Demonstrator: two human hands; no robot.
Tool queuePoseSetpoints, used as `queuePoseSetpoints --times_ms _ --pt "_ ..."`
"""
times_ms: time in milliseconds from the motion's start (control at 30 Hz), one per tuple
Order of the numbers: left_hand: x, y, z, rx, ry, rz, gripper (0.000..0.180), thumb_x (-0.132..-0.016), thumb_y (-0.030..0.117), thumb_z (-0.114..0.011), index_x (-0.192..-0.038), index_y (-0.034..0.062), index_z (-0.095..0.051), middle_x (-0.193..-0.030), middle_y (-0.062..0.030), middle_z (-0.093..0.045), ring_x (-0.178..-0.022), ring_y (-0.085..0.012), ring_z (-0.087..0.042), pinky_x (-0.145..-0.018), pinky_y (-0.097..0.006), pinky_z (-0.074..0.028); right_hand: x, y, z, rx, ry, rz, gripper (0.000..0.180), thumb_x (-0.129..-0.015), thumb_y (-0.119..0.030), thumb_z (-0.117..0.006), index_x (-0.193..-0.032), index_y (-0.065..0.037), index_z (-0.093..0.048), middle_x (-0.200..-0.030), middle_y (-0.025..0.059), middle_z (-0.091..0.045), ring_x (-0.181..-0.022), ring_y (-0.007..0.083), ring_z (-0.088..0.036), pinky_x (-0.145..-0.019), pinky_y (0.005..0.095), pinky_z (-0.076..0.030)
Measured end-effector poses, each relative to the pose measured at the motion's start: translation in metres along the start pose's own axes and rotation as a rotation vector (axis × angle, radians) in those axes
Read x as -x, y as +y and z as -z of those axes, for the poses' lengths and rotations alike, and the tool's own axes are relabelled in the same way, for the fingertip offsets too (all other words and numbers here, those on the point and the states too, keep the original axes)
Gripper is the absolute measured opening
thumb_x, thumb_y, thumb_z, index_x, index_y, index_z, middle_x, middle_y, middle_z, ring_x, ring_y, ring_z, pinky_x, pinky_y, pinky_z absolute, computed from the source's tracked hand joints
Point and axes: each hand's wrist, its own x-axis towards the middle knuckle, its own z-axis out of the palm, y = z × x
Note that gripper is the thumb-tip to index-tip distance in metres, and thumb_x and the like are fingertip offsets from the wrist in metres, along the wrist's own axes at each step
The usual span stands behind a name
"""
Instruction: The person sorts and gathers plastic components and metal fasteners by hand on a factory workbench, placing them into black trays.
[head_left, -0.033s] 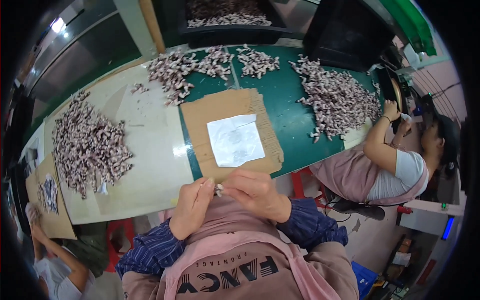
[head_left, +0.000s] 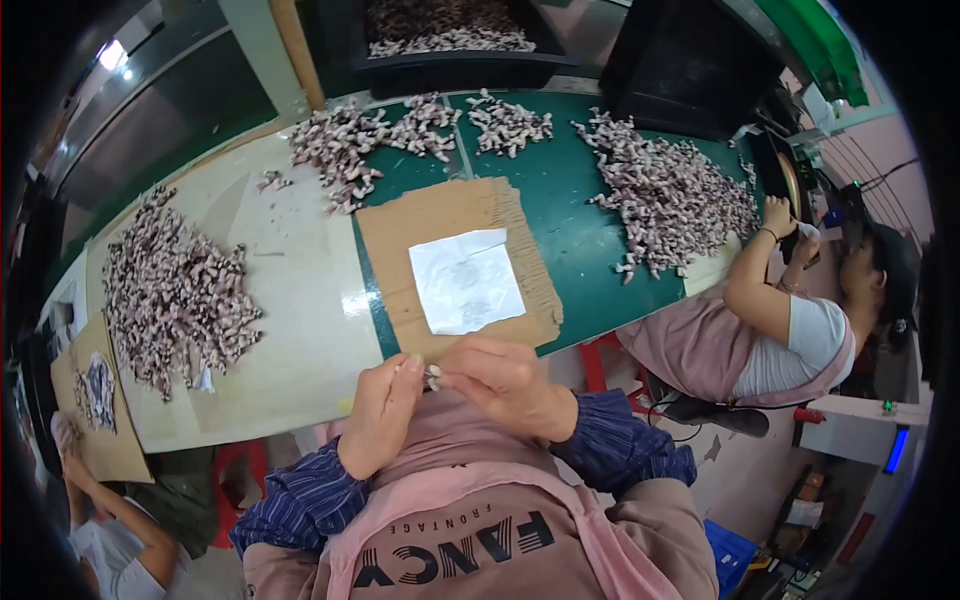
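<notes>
Close to my body, at the table's near edge, my left hand (head_left: 385,410) is closed, thumb and fingers pinching a small whitish piece with a dark part (head_left: 432,378). From the other side my right hand (head_left: 508,385) has its fingertips pressed together at that same piece. What exactly the piece is, I cannot make out; it resembles the pale and dark bits heaped on the table. Just beyond my hands lies a cardboard sheet (head_left: 535,285) with a torn, ribbed right edge. A creased white paper (head_left: 465,285) rests on it, with a greyish smudge in its middle.
Heaps of small pieces lie at the left (head_left: 180,300), far middle (head_left: 340,145) and right (head_left: 680,190). A black bin (head_left: 470,72) of them stands behind. Co-workers sit at the right (head_left: 760,320) and lower left (head_left: 120,535). Red stools (head_left: 600,365) stand below the table edge.
</notes>
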Motion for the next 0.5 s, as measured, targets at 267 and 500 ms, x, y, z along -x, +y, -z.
queuePoseSetpoints --times_ms 267,500 --pt "-0.038 -0.004 0.071 -0.389 0.028 -0.125 0.036 -0.107 0.030 -0.048 -0.094 -0.0014 -0.060 -0.065 -0.0067 -0.055 -0.057 -0.0180 -0.053 -0.056 -0.035 -0.044 -0.044 0.066 0.024 0.007 0.014 0.055 0.009 -0.089 -0.005 -0.070 -0.096 0.000 -0.069 -0.089 0.0123 -0.067 -0.078 0.0276 -0.067 -0.068 0.0368 -0.053" --pt "-0.048 0.043 0.210 -1.259 0.532 -0.102 0.026 -0.101 0.028 -0.056 -0.101 0.0023 -0.061 -0.081 -0.0194 -0.070 -0.077 -0.0392 -0.069 -0.064 -0.049 -0.051 -0.120 0.170 0.116 0.567 0.382 -0.010 0.012 -0.087 -0.002 -0.067 -0.099 -0.004 -0.070 -0.098 0.0144 -0.066 -0.089 0.0366 -0.066 -0.075 0.0427 -0.053"
